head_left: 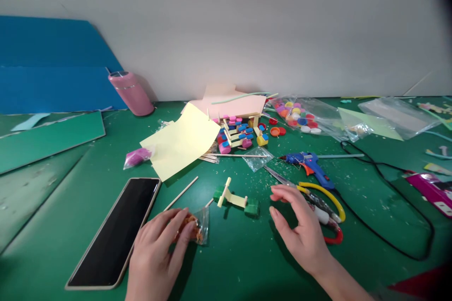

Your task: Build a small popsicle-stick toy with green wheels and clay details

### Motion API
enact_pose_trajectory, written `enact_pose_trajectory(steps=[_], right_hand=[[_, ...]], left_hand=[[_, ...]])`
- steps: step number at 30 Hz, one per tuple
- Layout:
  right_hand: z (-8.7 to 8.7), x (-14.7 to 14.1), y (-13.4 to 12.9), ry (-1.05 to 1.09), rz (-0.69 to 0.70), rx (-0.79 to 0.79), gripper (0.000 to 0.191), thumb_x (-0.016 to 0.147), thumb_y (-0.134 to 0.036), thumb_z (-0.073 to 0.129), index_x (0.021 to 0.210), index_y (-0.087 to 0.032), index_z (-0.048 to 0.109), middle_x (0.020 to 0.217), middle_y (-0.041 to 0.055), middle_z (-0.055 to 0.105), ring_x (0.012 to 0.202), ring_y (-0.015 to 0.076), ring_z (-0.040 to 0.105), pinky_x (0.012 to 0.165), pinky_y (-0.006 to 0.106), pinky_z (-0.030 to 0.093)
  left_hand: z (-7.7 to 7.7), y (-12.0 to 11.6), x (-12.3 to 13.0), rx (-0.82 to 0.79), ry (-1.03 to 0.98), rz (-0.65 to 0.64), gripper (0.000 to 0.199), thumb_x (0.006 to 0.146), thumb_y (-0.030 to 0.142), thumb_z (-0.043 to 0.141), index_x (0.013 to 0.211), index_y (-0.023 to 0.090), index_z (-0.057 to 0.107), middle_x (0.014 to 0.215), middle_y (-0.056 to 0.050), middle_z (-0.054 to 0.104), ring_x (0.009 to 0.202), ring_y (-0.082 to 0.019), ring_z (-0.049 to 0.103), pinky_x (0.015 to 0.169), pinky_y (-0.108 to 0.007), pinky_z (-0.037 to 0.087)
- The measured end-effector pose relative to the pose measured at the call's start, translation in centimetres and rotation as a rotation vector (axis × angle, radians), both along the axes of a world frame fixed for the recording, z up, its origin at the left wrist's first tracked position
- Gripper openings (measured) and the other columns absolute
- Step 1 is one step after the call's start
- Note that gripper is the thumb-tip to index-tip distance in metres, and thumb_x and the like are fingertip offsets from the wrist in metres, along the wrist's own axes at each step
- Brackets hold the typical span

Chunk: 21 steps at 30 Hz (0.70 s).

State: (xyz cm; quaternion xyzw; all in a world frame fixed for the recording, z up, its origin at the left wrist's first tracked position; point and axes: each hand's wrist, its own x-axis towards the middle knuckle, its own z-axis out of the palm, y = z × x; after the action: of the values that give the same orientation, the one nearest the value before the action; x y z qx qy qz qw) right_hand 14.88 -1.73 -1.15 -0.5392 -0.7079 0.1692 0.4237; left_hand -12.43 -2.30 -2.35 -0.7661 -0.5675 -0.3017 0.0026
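Note:
My left hand [160, 244] grips a small clear plastic bag [202, 225] with orange-brown bits inside, low over the green table. Fingers apart and holding nothing, my right hand [300, 233] hovers beside the scissors [335, 202], which have yellow and red handles. Between the hands lies a small craft piece [235, 198] of pale sticks with green blocks at its ends. A thin wooden stick [181, 193] rests just beyond my left hand, and another stick end pokes out behind the bag.
A phone [116, 230] lies at the left. Yellow paper [181, 138], colourful small assemblies [238, 134] and a bag of bottle caps [296, 115] are further back. A blue glue gun [312, 167] trails a black cord at the right. A pink tumbler [131, 94] leans near the wall.

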Motion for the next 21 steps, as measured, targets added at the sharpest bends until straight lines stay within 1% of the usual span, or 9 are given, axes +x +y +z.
enact_pose_trajectory(steps=[2,4,6,9,11,15,18,21], right_hand=[[0.1,-0.1,0.1,-0.001,0.012,-0.037,0.029,0.083,-0.019,0.048,0.112,-0.021,0.048,0.101,0.009,0.057,0.091,0.0222,0.058,0.08,0.039,0.05],[0.1,-0.4,0.1,-0.018,0.041,-0.093,0.033,0.082,-0.021,0.051,0.116,-0.021,0.046,0.104,0.0089,0.057,0.092,0.0216,0.058,0.08,0.037,0.051],[0.0,-0.8,0.3,-0.078,0.091,-0.145,0.045,0.079,-0.024,0.056,0.122,-0.022,0.041,0.112,0.0099,0.055,0.099,0.0234,0.056,0.084,0.039,0.05],[-0.3,-1.7,0.7,-0.201,0.155,-0.174,0.061,0.075,-0.025,0.061,0.13,-0.021,0.033,0.121,0.0121,0.05,0.109,0.0279,0.05,0.088,0.045,0.046],[-0.5,-2.2,1.2,-0.238,0.166,-0.183,0.061,0.076,-0.022,0.059,0.131,-0.021,0.032,0.118,0.0118,0.053,0.108,0.028,0.05,0.087,0.046,0.046],[-0.8,-2.2,2.0,-0.218,0.163,-0.194,0.054,0.079,-0.015,0.052,0.13,-0.022,0.034,0.101,0.0077,0.06,0.094,0.0242,0.057,0.08,0.043,0.049],[-0.8,-1.4,2.1,-0.177,0.134,-0.223,0.054,0.08,-0.017,0.052,0.13,-0.024,0.033,0.102,0.0068,0.06,0.095,0.0236,0.057,0.082,0.043,0.048],[-0.6,-0.6,1.9,-0.157,0.125,-0.287,0.055,0.081,-0.018,0.052,0.131,-0.026,0.03,0.105,0.006,0.059,0.098,0.0231,0.056,0.085,0.043,0.047]], left_hand=[[-0.1,0.1,-0.2,-0.003,0.027,-0.038,0.02,0.082,0.022,0.052,0.101,0.02,0.058,0.096,-0.008,0.063,0.088,-0.024,0.059,0.076,-0.037,0.046],[-0.2,0.1,-0.3,-0.004,0.049,-0.056,0.025,0.082,0.02,0.051,0.107,0.02,0.056,0.096,-0.009,0.064,0.091,-0.025,0.058,0.076,-0.038,0.046],[-0.3,0.1,-0.3,-0.001,0.056,-0.05,0.031,0.082,0.02,0.051,0.114,0.019,0.052,0.096,-0.01,0.065,0.092,-0.026,0.058,0.077,-0.039,0.045],[-0.3,0.1,0.0,-0.014,0.052,-0.033,0.037,0.082,0.023,0.053,0.119,0.018,0.048,0.095,-0.01,0.065,0.093,-0.027,0.058,0.077,-0.04,0.045],[-0.2,0.1,0.1,-0.031,0.048,-0.023,0.037,0.081,0.025,0.054,0.118,0.019,0.048,0.096,-0.01,0.065,0.093,-0.027,0.058,0.077,-0.041,0.045],[-0.3,0.0,0.2,-0.033,0.046,-0.012,0.035,0.081,0.028,0.054,0.114,0.018,0.049,0.096,-0.011,0.064,0.092,-0.028,0.057,0.078,-0.041,0.045],[-0.2,0.0,0.2,-0.036,0.043,-0.013,0.034,0.081,0.027,0.053,0.114,0.018,0.049,0.096,-0.011,0.063,0.092,-0.028,0.057,0.077,-0.041,0.045],[-0.2,-0.1,0.3,-0.029,0.032,-0.012,0.035,0.082,0.026,0.052,0.116,0.017,0.048,0.096,-0.011,0.063,0.092,-0.028,0.057,0.077,-0.042,0.046]])
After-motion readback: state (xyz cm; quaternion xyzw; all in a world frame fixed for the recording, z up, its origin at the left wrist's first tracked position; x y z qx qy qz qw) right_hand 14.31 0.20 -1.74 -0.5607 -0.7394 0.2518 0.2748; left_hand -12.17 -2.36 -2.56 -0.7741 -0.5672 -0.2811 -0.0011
